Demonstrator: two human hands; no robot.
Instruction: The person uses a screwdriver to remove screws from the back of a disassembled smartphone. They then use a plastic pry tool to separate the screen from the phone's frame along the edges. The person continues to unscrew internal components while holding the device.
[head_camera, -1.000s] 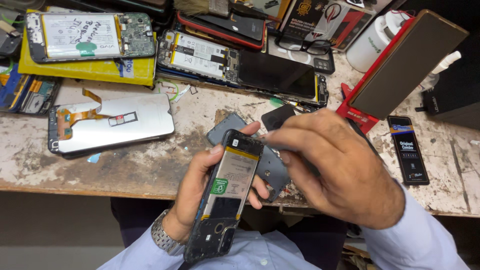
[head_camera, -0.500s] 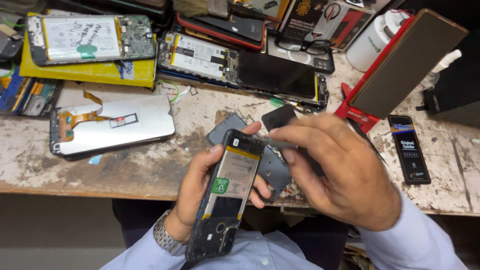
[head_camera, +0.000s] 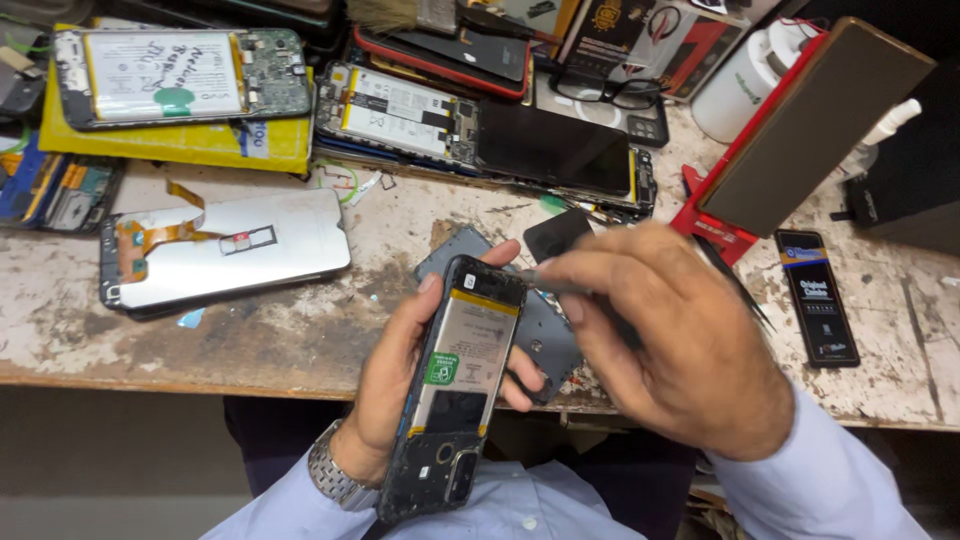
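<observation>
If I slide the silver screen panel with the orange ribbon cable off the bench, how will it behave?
The silver screen panel looks thin and flat, so probably light and fragile. Its loose orange ribbon cable seems floppy and may snag. It lies flat on the worn wooden bench, so rolling seems unlikely.

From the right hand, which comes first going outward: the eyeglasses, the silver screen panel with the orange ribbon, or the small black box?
Seen from the head camera, from the right hand:
1. Small black box, just to its right on the bench.
2. Eyeglasses, up at the back, among the opened phones.
3. Silver screen panel, far off to the left, beyond the left hand.
</observation>
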